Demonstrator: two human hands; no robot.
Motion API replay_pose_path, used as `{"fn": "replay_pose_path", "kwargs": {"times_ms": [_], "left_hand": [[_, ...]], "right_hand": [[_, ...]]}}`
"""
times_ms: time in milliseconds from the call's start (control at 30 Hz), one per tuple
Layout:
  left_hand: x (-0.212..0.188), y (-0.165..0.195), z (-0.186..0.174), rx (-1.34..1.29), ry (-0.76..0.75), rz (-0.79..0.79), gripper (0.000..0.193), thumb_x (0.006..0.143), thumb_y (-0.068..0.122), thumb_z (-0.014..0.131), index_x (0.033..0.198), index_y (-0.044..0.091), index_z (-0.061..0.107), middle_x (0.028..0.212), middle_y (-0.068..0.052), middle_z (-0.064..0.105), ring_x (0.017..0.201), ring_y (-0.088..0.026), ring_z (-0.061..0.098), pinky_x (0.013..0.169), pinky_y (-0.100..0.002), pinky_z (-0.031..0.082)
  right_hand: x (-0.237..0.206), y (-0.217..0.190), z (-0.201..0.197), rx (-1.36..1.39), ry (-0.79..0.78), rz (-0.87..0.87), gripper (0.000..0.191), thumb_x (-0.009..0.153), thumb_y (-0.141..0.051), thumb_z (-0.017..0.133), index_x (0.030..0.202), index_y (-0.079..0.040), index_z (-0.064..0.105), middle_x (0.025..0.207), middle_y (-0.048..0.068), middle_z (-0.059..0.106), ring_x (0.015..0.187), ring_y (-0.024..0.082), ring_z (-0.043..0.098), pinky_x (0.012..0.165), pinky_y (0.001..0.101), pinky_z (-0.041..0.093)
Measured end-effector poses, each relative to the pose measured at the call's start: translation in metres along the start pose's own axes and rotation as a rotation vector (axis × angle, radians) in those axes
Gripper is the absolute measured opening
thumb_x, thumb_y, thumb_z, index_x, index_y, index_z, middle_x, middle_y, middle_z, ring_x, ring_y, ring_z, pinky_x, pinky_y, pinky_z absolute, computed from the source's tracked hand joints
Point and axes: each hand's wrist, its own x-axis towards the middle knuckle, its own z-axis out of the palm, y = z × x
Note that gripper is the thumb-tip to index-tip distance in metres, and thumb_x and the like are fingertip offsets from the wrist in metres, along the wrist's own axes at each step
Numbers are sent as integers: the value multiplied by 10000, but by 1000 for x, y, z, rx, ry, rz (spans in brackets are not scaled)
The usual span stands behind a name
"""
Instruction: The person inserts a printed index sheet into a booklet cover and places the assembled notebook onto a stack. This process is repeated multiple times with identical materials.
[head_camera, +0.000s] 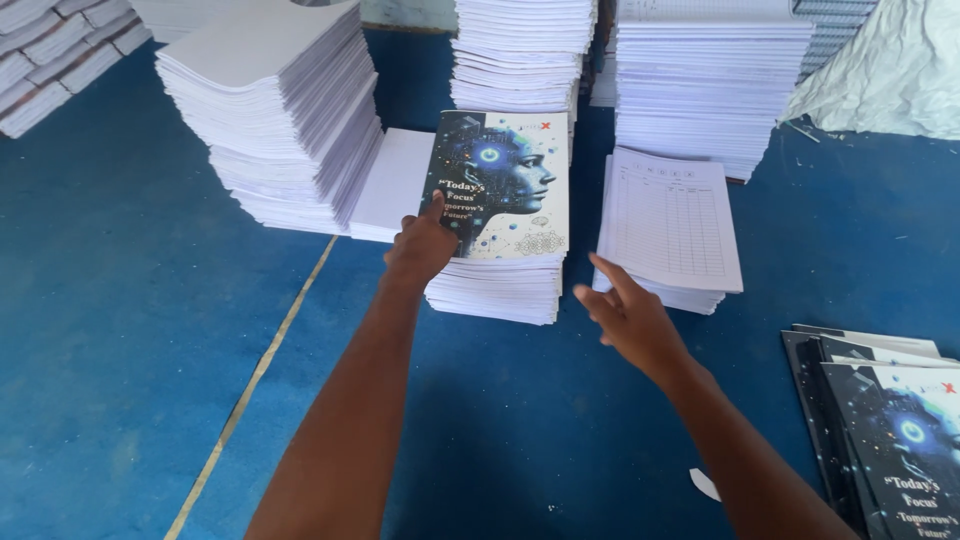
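One hand on cover, other open.

A printed cover lay on top of a middle pile of pages, with a tall pile to its left and a pile of ruled sheets to its right.

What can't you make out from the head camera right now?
- Left hand: its palm hides the cover corner, so the grip is unclear.
- Sheets under the cover: hidden by it.
- Cover pile: cut off by the right and bottom edges.
- Ruled sheets near the right hand: print too small.
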Motion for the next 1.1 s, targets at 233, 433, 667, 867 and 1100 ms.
{"fn": "replay_pose_path", "kwargs": {"times_ms": [233, 433, 667, 867, 1100], "left_hand": [[-17, 7, 11, -24, 461, 226, 755, 895, 191, 651, 1565, 174, 305, 1531, -251, 322, 1418, -437, 296, 1063, -647, 317], [-92, 34, 32, -141, 741, 608, 572, 905, 114, 661, 1449, 41, 502, 1454, -245, 435, 1389, -411, 398, 1139, -562, 364], [-179, 48, 73, -331, 384, 637, 433, 947, 100, 613, 1377, 63, 596, 1345, -190, 559, 1262, -332, 531, 1023, -445, 492], [-203, 36, 106, -342, 205, 650, 442, 937, 79, 621, 1377, 75, 578, 1297, -167, 610, 1238, -329, 566, 1005, -444, 501], [-209, 26, 136, -293, -7, 652, 471, 951, 107, 617, 1416, 91, 539, 1316, -147, 573, 1236, -314, 555, 1003, -434, 497]], "right_hand": [[-38, 35, -16, -160, -80, 141, 760, 911, -562, 534, 1534, -146, 407, 841, 134, 735, 652, 207, 744, 599, 328, 585], [-53, 52, -20, -151, -59, 164, 735, 917, -514, 560, 1532, -142, 406, 784, 118, 723, 609, 194, 725, 577, 330, 583], [-67, 55, -22, -132, -50, 180, 716, 923, -491, 570, 1530, -142, 419, 757, 113, 703, 603, 190, 709, 577, 328, 568], [-85, 53, -19, -121, -51, 239, 695, 925, -463, 587, 1524, -147, 431, 755, 112, 689, 619, 183, 696, 574, 331, 562], [-103, 64, -16, -139, -66, 328, 671, 929, -440, 601, 1517, -155, 449, 776, 113, 691, 618, 189, 675, 574, 331, 533]]}}
